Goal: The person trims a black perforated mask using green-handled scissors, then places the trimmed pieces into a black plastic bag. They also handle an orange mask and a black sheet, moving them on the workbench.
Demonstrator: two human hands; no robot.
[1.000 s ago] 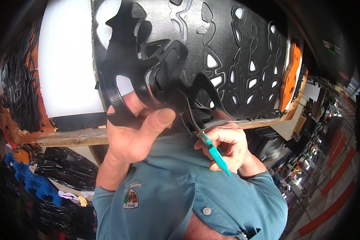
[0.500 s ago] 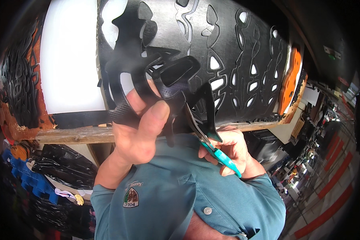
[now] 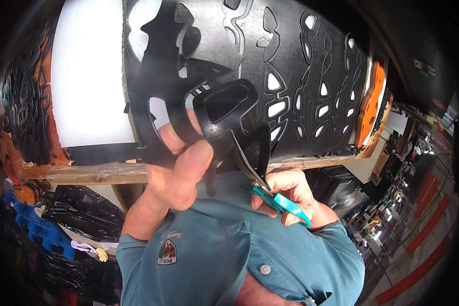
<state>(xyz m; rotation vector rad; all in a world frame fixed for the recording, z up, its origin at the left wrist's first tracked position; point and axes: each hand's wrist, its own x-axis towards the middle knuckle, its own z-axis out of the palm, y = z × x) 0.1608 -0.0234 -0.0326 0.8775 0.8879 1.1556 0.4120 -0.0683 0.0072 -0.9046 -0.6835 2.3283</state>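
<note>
My left hand (image 3: 181, 176) pinches a flexible black sheet piece (image 3: 219, 125) with cut-out openings, thumb in front and fingers behind, above the table's near edge. In my right hand (image 3: 290, 191) is a pair of scissors (image 3: 285, 205) with teal handles, the fingers wrapped round them. The metal blades point up and to the left, against the lower part of the black piece. Part of the blades is hidden by the material. Behind the held piece lies a large black sheet (image 3: 311, 66) with rows of cut shapes and white showing through the holes.
White sheet (image 3: 92, 71) lies on the table at left, beside a heap of black scraps (image 3: 28, 102). An orange cut-out piece (image 3: 371, 104) rests at the right end. The wooden table edge (image 3: 102, 173) runs in front of me. Black plastic bags (image 3: 84, 211) are at lower left.
The lower strip of the black piece has shifted left and the piece has turned slightly. The scissors have moved a little to the right and down, their handles tilting.
</note>
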